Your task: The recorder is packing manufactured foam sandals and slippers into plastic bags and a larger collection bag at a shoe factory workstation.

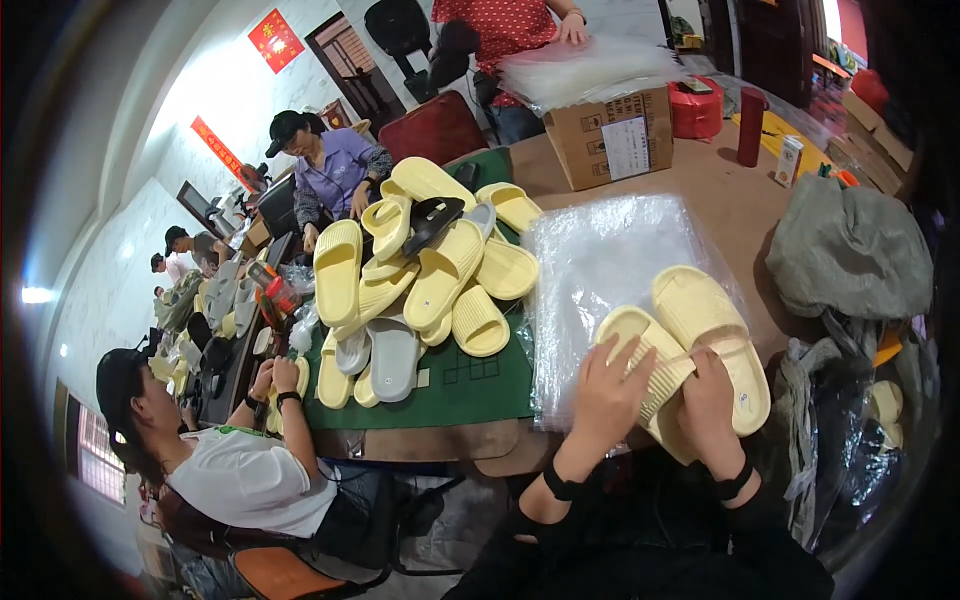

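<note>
Two pale yellow slide sandals lie side by side at the right, partly over a stack of clear plastic bags [610,240]. My left hand [612,390] is closed on the ribbed strap of the left sandal [658,385]. My right hand [710,400] sits between the two, its fingers closed at the strap edge of the right sandal [700,300]; part of its grip is hidden. A thin translucent strip [725,347] shows by its fingertips. Left of the bags, a heap of yellow slides [440,280], with a few grey and black ones, lies on a green mat [490,390].
A cardboard box [610,140] topped with plastic sheets stands at the far side, near a red bottle [751,125]. A grey-green sack [845,245] bulges at the right edge. A co-worker in white [250,480] sits at the left; others work farther back.
</note>
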A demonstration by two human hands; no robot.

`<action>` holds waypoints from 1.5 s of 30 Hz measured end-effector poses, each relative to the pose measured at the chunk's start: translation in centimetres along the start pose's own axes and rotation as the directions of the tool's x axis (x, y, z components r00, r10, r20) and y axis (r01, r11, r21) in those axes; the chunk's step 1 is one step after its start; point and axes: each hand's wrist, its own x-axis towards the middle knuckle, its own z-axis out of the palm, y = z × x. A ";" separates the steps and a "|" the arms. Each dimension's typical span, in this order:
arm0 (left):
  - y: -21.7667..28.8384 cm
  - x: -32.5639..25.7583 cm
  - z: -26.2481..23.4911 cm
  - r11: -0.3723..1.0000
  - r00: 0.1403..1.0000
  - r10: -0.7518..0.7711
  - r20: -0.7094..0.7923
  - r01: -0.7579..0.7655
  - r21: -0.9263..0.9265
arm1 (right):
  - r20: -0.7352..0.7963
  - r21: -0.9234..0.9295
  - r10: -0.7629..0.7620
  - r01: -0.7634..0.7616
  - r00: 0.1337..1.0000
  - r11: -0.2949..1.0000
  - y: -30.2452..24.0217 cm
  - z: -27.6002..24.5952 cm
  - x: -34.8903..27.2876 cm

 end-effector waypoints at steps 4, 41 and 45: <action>1.6 -0.4 0.1 1.000 0.999 0.028 0.020 -0.029 0.008 | 0.075 0.030 0.175 -0.178 0.982 0.984 0.6 2.1 0.1; -1.6 -6.2 6.7 -0.471 0.477 -0.645 0.597 0.366 -0.802 | 0.014 0.121 0.202 -0.202 0.979 0.972 -0.9 8.9 4.2; -2.1 -7.9 8.2 -0.355 0.520 -0.673 0.526 0.397 -0.847 | 0.118 0.111 0.277 -0.290 0.954 0.951 -2.7 7.6 5.4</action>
